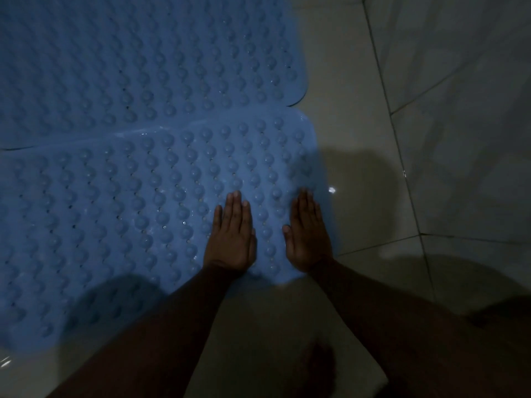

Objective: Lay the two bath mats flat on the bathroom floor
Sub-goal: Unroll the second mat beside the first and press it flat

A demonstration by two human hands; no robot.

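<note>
The fingers (pixel 237 206) of the left hand (pixel 231 238) lie straight and pressed together, flat on the near bath mat (pixel 129 214), tips pointing to twelve o'clock; they grip nothing, the palm simply bearing down on the bumpy surface. At three o'clock from it, a little apart, the right hand (pixel 307 237) lies flat in the same way, fingers together and extended toward twelve o'clock, thumb held out slightly toward the left hand, its outer edge close to the mat's right border. Both hands sit near the mat's right end and close to its near edge, with the bare forearms running back toward six o'clock. The near bath mat is blue, covered in rows of rounded bumps with small holes between them, and it lies flat on the floor (pixel 359 173), stretching from the hands away to nine o'clock. At twelve o'clock from it lies the far bath mat (pixel 143 58), the same blue and the same texture, also flat; the two meet along a long seam, and whether they overlap there or just touch I cannot tell. The floor is of pale glossy tiles with dark grout lines, open at three o'clock of both mats, with shadows across it in the dim light.
</note>
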